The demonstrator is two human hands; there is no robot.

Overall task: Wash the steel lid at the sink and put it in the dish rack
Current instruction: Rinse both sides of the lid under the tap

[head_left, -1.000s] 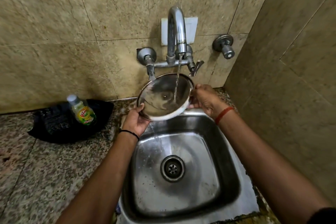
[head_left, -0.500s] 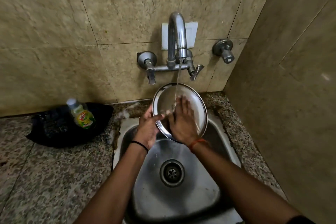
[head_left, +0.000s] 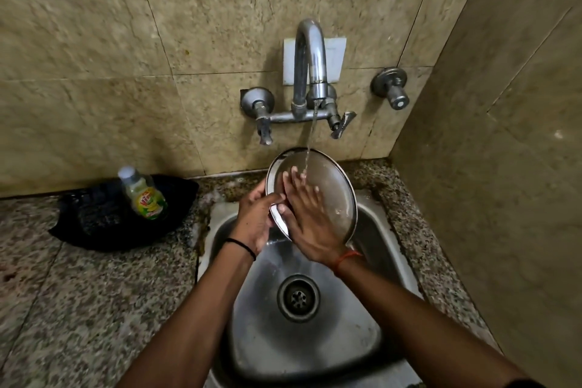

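1. Your left hand (head_left: 255, 217) pinches the left rim of the steel lid (head_left: 327, 189), its grip pressed on the edge, tilting it over the far end of the sink (head_left: 374, 236).
2. Your right hand (head_left: 310, 220) lies flat on the lid's face, fingers (head_left: 294, 181) spread.
3. Water from the tap (head_left: 310, 63) falls onto the lid at your fingertips.
4. A soap bottle (head_left: 143, 194) stands on a black cloth (head_left: 104, 217) on the desk (head_left: 94, 293), left of the sink.

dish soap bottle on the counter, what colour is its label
Green and yellow with red lettering, on the clear plastic dish soap bottle; the head view shows it.
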